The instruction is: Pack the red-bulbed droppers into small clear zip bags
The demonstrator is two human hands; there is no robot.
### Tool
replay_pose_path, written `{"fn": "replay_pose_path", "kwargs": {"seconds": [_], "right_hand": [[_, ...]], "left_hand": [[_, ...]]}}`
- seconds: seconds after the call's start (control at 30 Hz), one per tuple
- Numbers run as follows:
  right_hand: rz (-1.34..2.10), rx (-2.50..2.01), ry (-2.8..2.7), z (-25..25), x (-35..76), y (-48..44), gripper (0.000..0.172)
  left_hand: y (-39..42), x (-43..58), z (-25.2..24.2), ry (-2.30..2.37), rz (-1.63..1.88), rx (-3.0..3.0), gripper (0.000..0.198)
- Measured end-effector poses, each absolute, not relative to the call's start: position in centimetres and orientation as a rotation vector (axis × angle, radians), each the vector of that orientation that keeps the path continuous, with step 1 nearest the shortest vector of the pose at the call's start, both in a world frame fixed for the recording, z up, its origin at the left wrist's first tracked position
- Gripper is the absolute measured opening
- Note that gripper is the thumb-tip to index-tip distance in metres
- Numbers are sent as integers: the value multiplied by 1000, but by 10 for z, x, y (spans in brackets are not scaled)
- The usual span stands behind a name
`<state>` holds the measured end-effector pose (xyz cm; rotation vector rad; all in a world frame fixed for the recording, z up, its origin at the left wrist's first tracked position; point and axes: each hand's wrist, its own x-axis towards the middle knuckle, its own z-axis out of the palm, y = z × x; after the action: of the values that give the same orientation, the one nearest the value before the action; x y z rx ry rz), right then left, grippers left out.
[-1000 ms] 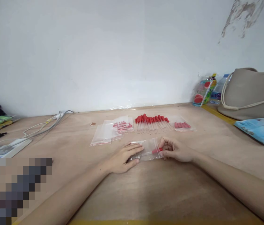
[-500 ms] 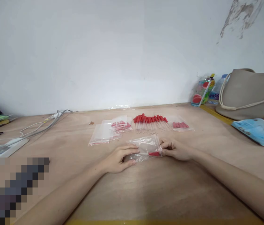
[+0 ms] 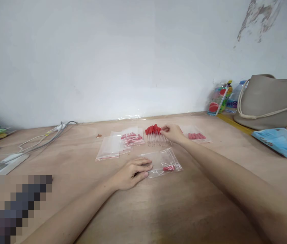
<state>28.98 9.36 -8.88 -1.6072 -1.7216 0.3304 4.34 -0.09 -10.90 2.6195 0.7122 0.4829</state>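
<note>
A small clear zip bag (image 3: 164, 163) with a red-capped dropper inside lies on the wooden table (image 3: 158, 210). My left hand (image 3: 130, 173) rests on the bag's left end, fingers curled and pressing it down. My right hand (image 3: 172, 133) reaches farther back to a row of loose red-capped droppers (image 3: 154, 135) and pinches one of them at its cap. Filled bags of droppers lie on both sides of the row, one at the left (image 3: 132, 137) and one at the right (image 3: 196, 135).
Empty clear bags (image 3: 109, 147) are stacked left of the droppers. Cables and a power strip (image 3: 8, 159) lie at the far left. A beige bag (image 3: 273, 101), bottles (image 3: 221, 98) and a blue packet (image 3: 281, 140) stand at the right. A white wall closes the back.
My right hand let go of the bag's right end and moved back to the row of loose droppers. The bag now lies flat with a dropper inside. My left hand stayed.
</note>
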Motion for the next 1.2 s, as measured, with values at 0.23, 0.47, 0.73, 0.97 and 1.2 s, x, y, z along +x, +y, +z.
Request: {"fn": "replay_pose_path", "kwargs": {"seconds": [0.23,0.47,0.73,0.97,1.2], "right_hand": [[315,-1805,-1549,-94,252,141,22],[291,-1675,-1404,-81,268,138,30],[623,-1231,-1099,-94,330,53,28],[838,-1207,-864,-124,337,10,26],[1282,-1134,-920,-123,321,-11,30]], "left_hand": [[-2,43,-108,704,462,2644,33],[-2,42,-109,707,466,2636,37],[1,43,-111,667,540,2623,38],[-1,44,-107,687,516,2615,38],[-6,42,-103,800,449,2610,53]]}}
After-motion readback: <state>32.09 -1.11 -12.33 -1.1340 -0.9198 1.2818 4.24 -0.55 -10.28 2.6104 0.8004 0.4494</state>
